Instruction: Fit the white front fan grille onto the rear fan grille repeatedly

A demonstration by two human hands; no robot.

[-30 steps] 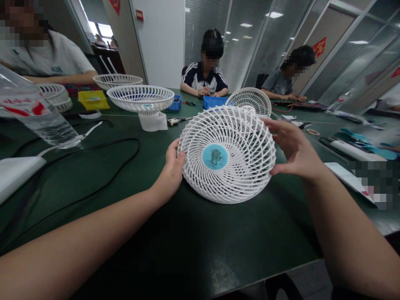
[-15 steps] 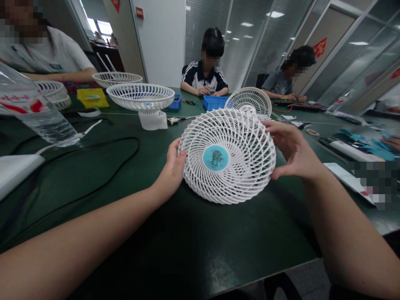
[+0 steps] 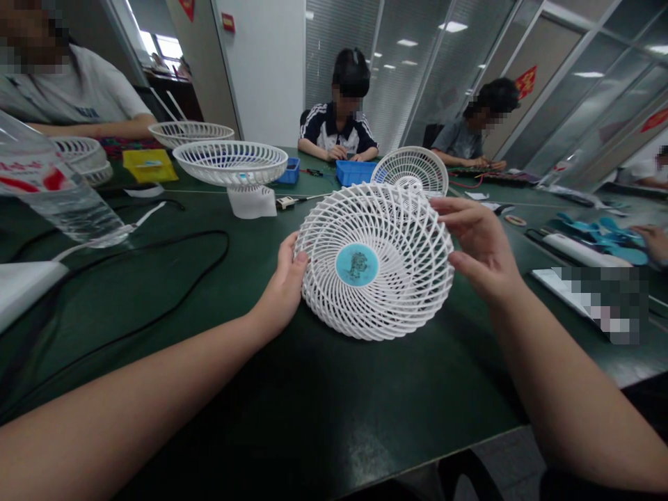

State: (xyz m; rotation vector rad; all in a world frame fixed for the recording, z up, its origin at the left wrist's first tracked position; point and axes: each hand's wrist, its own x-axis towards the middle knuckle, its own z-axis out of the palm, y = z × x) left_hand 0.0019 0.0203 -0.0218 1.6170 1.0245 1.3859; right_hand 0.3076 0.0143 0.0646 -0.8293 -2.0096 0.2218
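In front of me a round white fan grille (image 3: 401,292) with a blue disc (image 3: 357,265) at its centre is held tilted over the green table. My left hand (image 3: 286,282) grips its left rim, thumb on the front and fingers hidden behind. At the right rim is my right hand (image 3: 477,247), its thumb and fingers bent around the edge. Behind the held grille leans another white fan grille (image 3: 435,167), partly covered by it. To the left, a white grille dish (image 3: 234,177) lies face up on a white base (image 3: 252,202).
A tilted water bottle (image 3: 67,195) and black cable (image 3: 203,268) are on the left. Blue trays (image 3: 355,171) and a yellow box (image 3: 150,165) stand farther back. Blue fan blades (image 3: 600,233) lie at right, near another person's hand. Several people sit around the table.
My right hand has shifted slightly left, its thumb higher on the grille's rim. The view has drifted a little; the left hand keeps its hold.
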